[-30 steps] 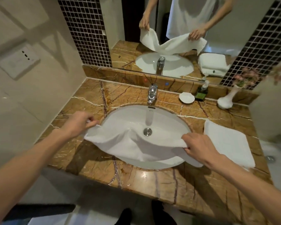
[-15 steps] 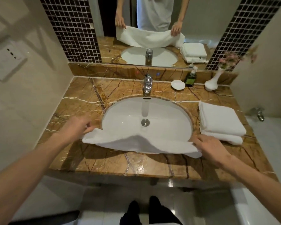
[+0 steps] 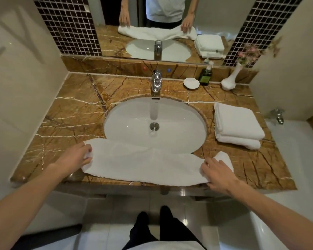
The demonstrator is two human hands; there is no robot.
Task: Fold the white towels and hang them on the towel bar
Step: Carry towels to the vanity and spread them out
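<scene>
The brown marble counter point(image 3: 70, 114) held a white towel point(image 3: 143, 165) stretched along its near edge, overlapping the near rim of the sink point(image 3: 134, 114). The left hand point(image 3: 74, 157) gripped the towel's left end with curled fingers, and the right hand point(image 3: 218, 173) gripped its right end. Folded towels point(image 3: 237, 123) sat stacked to the right.

— That table point(image 3: 70, 114) is brown marble, veined white and dark.
— And the towel point(image 3: 143, 163) at its front edge is plain white, like the basin point(image 3: 134, 120) and the folded stack point(image 3: 237, 123) at the right edge.
— Dark mosaic tiles point(image 3: 70, 24), pale grout. Green bottle point(image 3: 205, 77), white vase point(image 3: 229, 82), pink flowers point(image 3: 249, 52).
</scene>
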